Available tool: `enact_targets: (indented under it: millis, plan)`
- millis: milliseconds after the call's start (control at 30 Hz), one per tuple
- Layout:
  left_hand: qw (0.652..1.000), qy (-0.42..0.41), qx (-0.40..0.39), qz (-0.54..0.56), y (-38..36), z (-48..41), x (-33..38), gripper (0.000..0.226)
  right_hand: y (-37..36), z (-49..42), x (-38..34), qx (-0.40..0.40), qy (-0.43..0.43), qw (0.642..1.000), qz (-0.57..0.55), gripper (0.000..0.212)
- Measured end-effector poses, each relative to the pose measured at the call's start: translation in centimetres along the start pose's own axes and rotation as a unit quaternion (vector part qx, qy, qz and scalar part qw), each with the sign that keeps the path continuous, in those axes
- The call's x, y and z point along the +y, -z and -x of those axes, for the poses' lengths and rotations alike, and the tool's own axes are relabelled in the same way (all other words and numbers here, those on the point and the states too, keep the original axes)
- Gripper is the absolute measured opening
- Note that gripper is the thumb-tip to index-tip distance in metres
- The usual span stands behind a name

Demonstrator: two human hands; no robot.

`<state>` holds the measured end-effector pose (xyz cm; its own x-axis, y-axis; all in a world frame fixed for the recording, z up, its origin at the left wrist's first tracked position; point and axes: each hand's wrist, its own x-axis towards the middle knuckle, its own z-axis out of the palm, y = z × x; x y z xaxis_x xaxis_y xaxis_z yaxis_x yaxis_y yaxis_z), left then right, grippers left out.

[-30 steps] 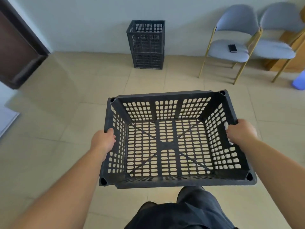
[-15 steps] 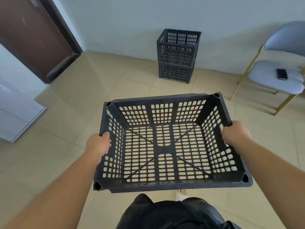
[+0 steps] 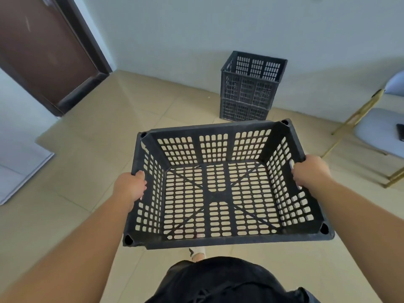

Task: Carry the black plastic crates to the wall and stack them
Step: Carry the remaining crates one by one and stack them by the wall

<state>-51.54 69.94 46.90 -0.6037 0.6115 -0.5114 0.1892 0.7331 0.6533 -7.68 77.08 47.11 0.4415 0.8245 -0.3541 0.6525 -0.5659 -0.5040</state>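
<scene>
I hold a black perforated plastic crate (image 3: pixel 218 239) level in front of my waist, empty, with the floor showing through its holes. My left hand (image 3: pixel 130 187) grips its left rim and my right hand (image 3: pixel 311 173) grips the handle slot in its right rim. Ahead, a stack of black crates (image 3: pixel 251 88) stands against the pale wall (image 3: pixel 196 29), just beyond the far edge of the held crate.
A dark brown door (image 3: pixel 43 51) is at the upper left. A grey chair with gold legs (image 3: pixel 376 132) stands at the right with a black phone (image 3: pixel 400 132) on its seat. Beige floor tiles (image 3: pixel 98 138) lie between me and the stack.
The stack of crates looks larger and has shifted right in view, as have the door and the chair. Both hands keep the same grip on the crate.
</scene>
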Motion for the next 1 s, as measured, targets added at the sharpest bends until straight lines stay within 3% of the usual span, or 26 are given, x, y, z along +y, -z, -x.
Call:
enact_targets:
  millis: [300,1000]
  plan:
    - [0.996,-0.072,-0.038,-0.044,-1.1,-13.5,13.5,0.044,-1.9,-7.3,-9.0,0.037,-0.062,0.996,-0.051,0.014]
    - [0.994,-0.088,-0.028,-0.051,-20.4,-33.2,44.3,0.042,4.3,-42.9,-24.6,0.057,-0.059,0.994,-0.075,0.018]
